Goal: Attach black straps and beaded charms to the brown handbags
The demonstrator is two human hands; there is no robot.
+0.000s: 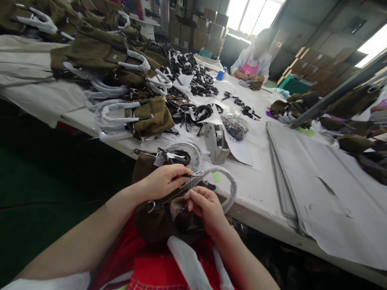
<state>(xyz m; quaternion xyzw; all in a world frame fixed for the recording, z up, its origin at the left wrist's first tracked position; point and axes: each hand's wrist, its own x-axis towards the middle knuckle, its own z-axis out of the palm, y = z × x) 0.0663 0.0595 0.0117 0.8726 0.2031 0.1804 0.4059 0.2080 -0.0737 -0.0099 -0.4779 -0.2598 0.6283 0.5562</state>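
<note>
An olive-brown handbag (151, 227) rests against my lap and the table's front edge. My left hand (167, 179) is closed on a dark strap end, with a silver snap hook (198, 174) sticking out past the fingertips. Just right of it, my right hand (207, 205) pinches thumb against fingers above the bag's zipped opening; what is between them is too small to make out. A handle wrapped in whitish film (232, 187) loops behind my right hand. A coiled black strap (181, 156) lies on the bag's far side.
Wrapped-handle bags (93, 50) are heaped at the left, beside a pile of black straps (196, 74). A grey metal holder (216, 143) and a clear bag of small parts (235, 125) stand ahead. Grey sheets (329, 189) cover the right. Across the table, a person (252, 64) handles a bag.
</note>
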